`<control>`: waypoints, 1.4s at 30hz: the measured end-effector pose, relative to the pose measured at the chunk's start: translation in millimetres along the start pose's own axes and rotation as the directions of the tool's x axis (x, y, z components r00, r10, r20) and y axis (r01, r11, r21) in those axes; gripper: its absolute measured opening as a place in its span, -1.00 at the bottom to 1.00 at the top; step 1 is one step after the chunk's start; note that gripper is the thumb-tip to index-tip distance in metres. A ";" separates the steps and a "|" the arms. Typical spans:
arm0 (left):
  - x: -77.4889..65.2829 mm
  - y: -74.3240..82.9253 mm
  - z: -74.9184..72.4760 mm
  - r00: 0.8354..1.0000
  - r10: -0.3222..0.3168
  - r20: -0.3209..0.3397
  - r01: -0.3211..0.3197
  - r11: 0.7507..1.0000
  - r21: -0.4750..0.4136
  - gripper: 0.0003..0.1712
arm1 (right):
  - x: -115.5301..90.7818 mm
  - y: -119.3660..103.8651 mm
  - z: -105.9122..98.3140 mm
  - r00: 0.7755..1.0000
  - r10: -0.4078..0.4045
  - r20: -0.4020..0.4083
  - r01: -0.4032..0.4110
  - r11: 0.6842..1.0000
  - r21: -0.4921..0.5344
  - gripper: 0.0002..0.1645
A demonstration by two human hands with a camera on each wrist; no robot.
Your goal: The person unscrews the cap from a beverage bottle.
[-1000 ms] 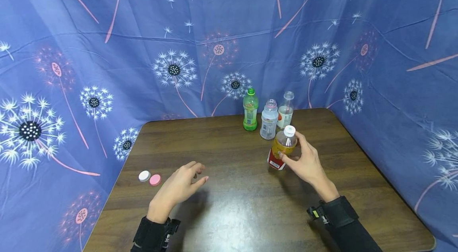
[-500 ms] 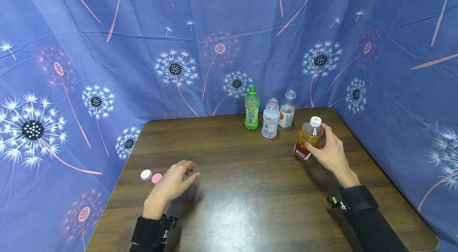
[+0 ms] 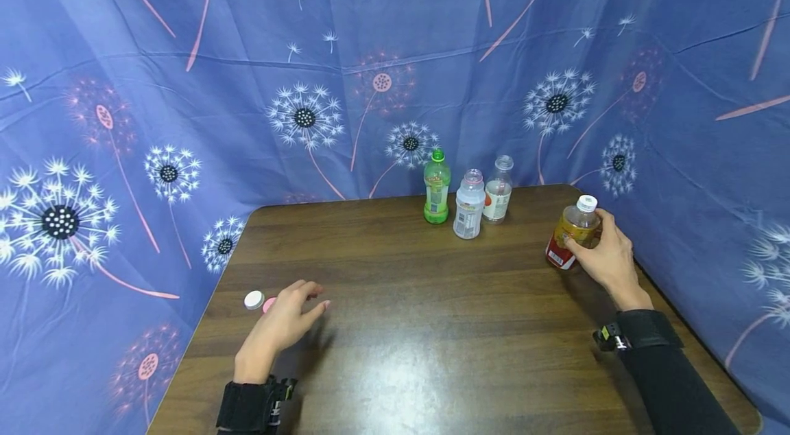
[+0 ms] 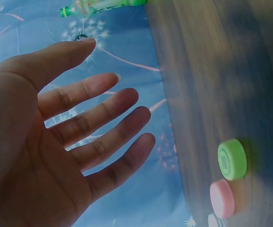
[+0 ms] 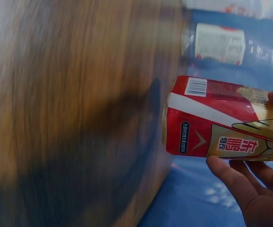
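Note:
My right hand (image 3: 612,258) grips a red and yellow drink bottle (image 3: 570,236) with a white cap near the table's right edge. Fingers and thumb press on opposite sides of its label (image 5: 221,118) in the right wrist view. The bottle is nearly upright; whether its base touches the table I cannot tell. My left hand (image 3: 280,325) holds nothing, its fingers (image 4: 103,118) relaxed and spread, over the table's left part. Beside it lie a white cap (image 3: 254,300) and a pink cap (image 3: 269,304). A green cap (image 4: 232,159) shows in the left wrist view, hidden behind the hand in the head view.
Three capless bottles stand at the back of the wooden table (image 3: 395,311): a green bottle (image 3: 437,189), a whitish bottle (image 3: 470,207) and a clear bottle (image 3: 498,191) with a white label. A blue dandelion-print cloth (image 3: 370,30) hangs behind and on both sides.
My right hand has carried the red and yellow bottle to the right, away from the three standing bottles. The left hand has drifted slightly left and toward me, still holding nothing.

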State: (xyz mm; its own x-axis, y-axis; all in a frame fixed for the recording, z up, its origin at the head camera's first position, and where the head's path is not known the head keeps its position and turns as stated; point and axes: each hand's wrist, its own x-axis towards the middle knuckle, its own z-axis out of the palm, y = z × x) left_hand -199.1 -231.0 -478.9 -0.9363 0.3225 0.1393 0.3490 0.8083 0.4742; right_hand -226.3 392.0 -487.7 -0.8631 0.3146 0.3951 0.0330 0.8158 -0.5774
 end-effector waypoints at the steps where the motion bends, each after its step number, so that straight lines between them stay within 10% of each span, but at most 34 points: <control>1: -0.6 -1.3 0.5 1.000 -0.007 0.001 0.007 1.000 0.002 -0.65 | 0.8 2.8 -1.2 1.000 0.004 -0.001 -0.004 1.000 -0.003 0.08; 26: -14.8 -14.6 14.3 0.997 0.015 -0.070 -0.008 0.996 0.090 -0.57 | 1.7 28.0 -18.8 0.987 0.149 0.052 -0.146 0.987 -0.064 0.24; 42: -26.1 -22.0 12.2 0.995 0.021 -0.102 -0.010 0.995 0.103 -0.61 | 0.9 -0.4 -54.2 0.985 0.027 -0.168 -0.033 0.999 -0.028 0.22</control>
State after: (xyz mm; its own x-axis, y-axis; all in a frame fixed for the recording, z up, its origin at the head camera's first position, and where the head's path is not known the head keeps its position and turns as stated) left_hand -181.8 -251.2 -503.7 -0.9280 0.2873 0.2371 0.3608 0.8513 0.3808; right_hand -199.7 418.2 -448.4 -0.7647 0.4140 0.4938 0.0753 0.8185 -0.5696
